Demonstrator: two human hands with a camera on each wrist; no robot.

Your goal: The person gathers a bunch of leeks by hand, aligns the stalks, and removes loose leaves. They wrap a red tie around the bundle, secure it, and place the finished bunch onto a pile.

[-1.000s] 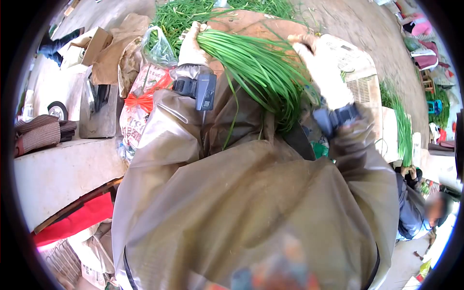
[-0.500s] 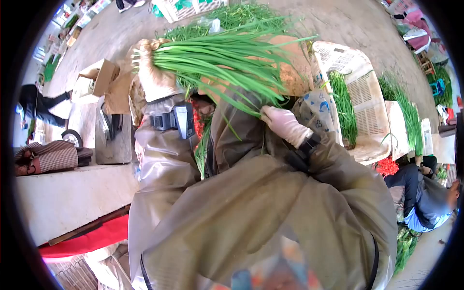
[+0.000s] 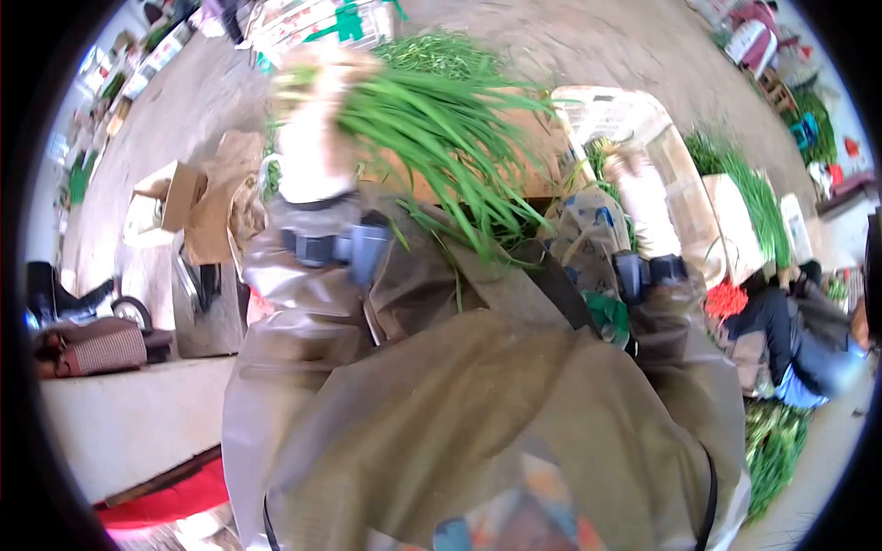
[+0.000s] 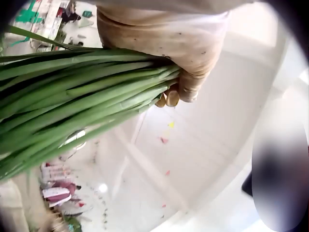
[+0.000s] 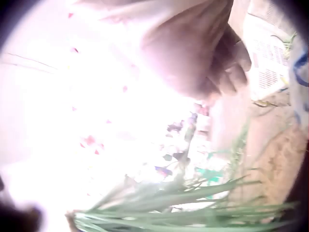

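My gloved left hand grips a bunch of long green chives by its stem end, raised over the front of my lap. In the left wrist view the fingers curl round the stems, and the leaves fan out to the left. My gloved right hand is apart from the bunch, reaching over the near side of a white plastic crate that holds more chives. Its fingers are loosely bent, with nothing seen between them in the right wrist view.
A brown board lies under the bunch, and loose chives are heaped beyond it. Another white crate stands at the back. A cardboard box is on the left. To the right, a seated person is beside another bundle of chives.
The left hand has carried the bunch left and up. The right hand touched the hanging leaves half a second ago, then left them and moved right to the crate.
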